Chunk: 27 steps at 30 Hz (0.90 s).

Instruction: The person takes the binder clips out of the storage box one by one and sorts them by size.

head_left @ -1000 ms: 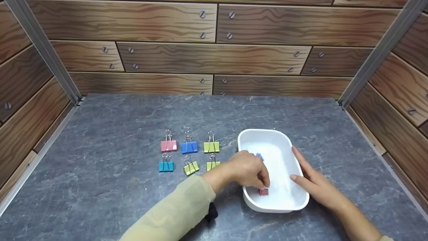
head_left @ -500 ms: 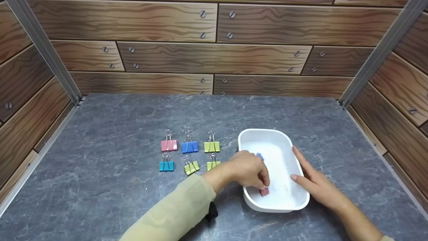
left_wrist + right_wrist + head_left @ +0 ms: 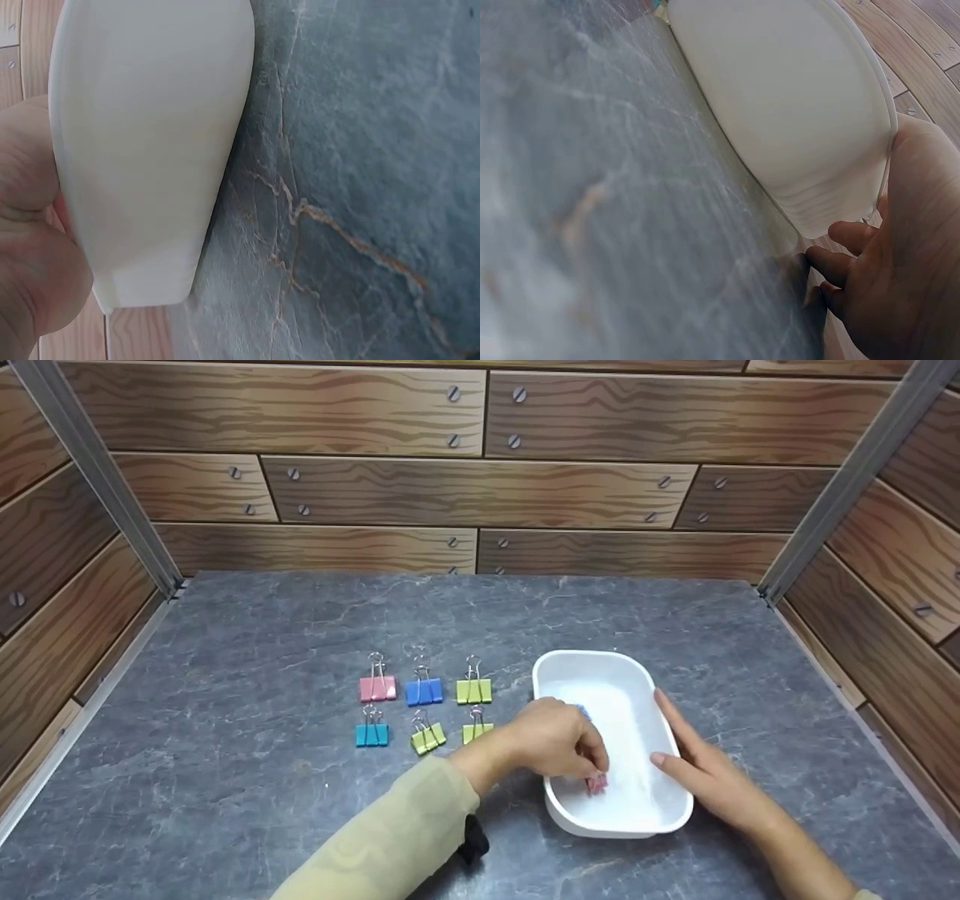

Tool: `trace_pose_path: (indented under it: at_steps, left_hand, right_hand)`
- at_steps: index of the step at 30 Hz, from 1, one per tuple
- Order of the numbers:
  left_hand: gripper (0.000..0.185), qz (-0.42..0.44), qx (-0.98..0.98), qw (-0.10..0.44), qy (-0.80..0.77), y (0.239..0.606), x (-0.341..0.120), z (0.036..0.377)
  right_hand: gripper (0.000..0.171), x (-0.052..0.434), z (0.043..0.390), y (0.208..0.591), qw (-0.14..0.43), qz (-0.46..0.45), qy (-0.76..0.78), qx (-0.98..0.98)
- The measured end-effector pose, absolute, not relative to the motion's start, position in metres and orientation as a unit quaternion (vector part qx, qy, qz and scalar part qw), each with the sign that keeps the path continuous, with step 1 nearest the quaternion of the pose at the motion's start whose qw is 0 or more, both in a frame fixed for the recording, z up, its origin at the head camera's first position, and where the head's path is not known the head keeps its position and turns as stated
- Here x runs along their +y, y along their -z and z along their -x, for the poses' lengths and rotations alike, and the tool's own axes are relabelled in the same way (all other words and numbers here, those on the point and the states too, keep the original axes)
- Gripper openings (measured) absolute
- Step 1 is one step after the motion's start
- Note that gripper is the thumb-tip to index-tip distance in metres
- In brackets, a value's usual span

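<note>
Reaching over the near-left rim of the white tray (image 3: 559,675), the left hand (image 3: 559,742) comes in from the lower left, sleeve angled up across the grey table (image 3: 225,780). Wrist sits just outside the tray wall, knuckles up, fingers (image 3: 596,761) curled down into the tray. They pinch a pink binder clip (image 3: 596,784) at the tray's near end; the clip sits low inside, whether it touches the tray floor I cannot tell.

Right hand (image 3: 701,769) lies along the tray's right wall, forearm entering from the lower right. Fingers are straight and close together, flat against the outside of the rim, thumb near the tray's near-right corner. It holds nothing, only steadies the tray. The right wrist view shows the palm (image 3: 911,247) beside the tray's curved outer wall (image 3: 795,97), fingertips down at the table.

A blue clip (image 3: 583,710) lies inside the tray, mostly hidden behind the left hand.

Left of the tray, six clips stand in two rows on the table. Far row, outward from the tray: green clip (image 3: 474,688), blue clip (image 3: 424,690), pink clip (image 3: 377,687). Near row: green clip (image 3: 477,728) closest to the tray, yellow-green clip (image 3: 428,736), teal clip (image 3: 372,733).
</note>
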<state>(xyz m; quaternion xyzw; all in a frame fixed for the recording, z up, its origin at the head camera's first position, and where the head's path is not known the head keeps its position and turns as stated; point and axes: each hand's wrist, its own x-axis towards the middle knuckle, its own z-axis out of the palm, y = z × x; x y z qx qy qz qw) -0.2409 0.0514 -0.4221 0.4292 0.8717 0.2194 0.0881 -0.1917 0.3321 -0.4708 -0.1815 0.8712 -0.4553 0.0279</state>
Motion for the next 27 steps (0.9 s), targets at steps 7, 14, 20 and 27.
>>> trace_pose_path:
  at_steps: [7, 14, 20, 27]
  left_hand:
    - [0.010, -0.421, 0.826, 0.130, -0.352, 0.420, 0.048, 0.244]
    - [0.010, -0.405, 0.778, 0.165, -0.452, 0.417, 0.043, 0.248]
    - [0.010, -0.387, 0.768, 0.171, -0.480, 0.405, 0.032, 0.246]
    - [0.011, -0.375, 0.771, 0.139, -0.495, 0.391, 0.001, 0.244]
  right_hand:
    - [0.079, 0.332, 0.191, 0.469, 0.025, 0.177, 0.449, 0.875]
    - [0.080, 0.332, 0.191, 0.470, 0.040, 0.175, 0.466, 0.866]
    - [0.079, 0.332, 0.191, 0.469, 0.035, 0.175, 0.459, 0.870]
    - [0.079, 0.333, 0.191, 0.469, 0.024, 0.169, 0.445, 0.879]
